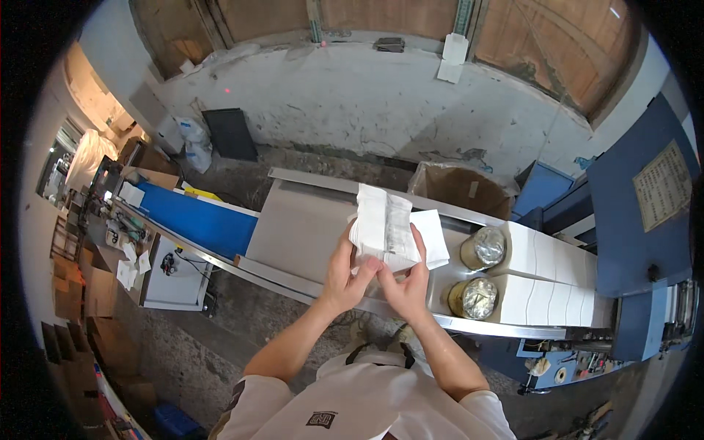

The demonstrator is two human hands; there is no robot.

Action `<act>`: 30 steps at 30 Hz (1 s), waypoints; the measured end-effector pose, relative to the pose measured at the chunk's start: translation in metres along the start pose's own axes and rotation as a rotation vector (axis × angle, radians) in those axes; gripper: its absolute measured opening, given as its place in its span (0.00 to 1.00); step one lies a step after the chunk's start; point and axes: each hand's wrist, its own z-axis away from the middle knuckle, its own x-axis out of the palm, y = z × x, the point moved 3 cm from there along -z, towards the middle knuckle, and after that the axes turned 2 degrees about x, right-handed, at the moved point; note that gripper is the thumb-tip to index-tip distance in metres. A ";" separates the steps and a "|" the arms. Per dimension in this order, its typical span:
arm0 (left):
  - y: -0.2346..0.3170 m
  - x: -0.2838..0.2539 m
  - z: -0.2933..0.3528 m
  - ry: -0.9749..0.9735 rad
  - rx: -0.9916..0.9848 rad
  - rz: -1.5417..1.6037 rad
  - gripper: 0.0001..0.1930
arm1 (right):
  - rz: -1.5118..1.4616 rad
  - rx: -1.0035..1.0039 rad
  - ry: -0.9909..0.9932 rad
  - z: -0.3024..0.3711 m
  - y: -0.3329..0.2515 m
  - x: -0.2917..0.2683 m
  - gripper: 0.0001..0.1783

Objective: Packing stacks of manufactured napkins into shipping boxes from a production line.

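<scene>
Over the metal conveyor table, a thick stack of white folded paper napkins is gripped between my two hands. My left hand wraps round its left side, and my right hand closes on its right side. Both thumbs press together at the near edge. Just right of the stack lies a flat white paper sheet, partly hidden behind it. Farther right, two round silvery-topped cylinders stand against the ends of two long rows of white folded paper.
The conveyor table leads left to a blue belt. Beyond its far edge stands a lined cardboard box. A blue machine rises at the right end. A white cabinet and several cartons are at left.
</scene>
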 end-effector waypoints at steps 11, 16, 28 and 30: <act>0.003 0.014 0.005 0.031 0.009 0.105 0.42 | 0.187 -0.131 0.029 0.001 -0.011 -0.013 0.40; 0.005 0.016 0.000 0.097 -0.007 0.232 0.44 | 0.252 -0.164 -0.010 0.000 -0.010 -0.019 0.39; 0.002 0.016 -0.001 0.177 -0.070 0.198 0.30 | 0.190 -0.079 0.042 -0.002 -0.017 -0.022 0.35; -0.003 0.013 0.003 0.188 -0.051 0.150 0.26 | 0.184 -0.048 0.040 -0.002 -0.018 -0.023 0.34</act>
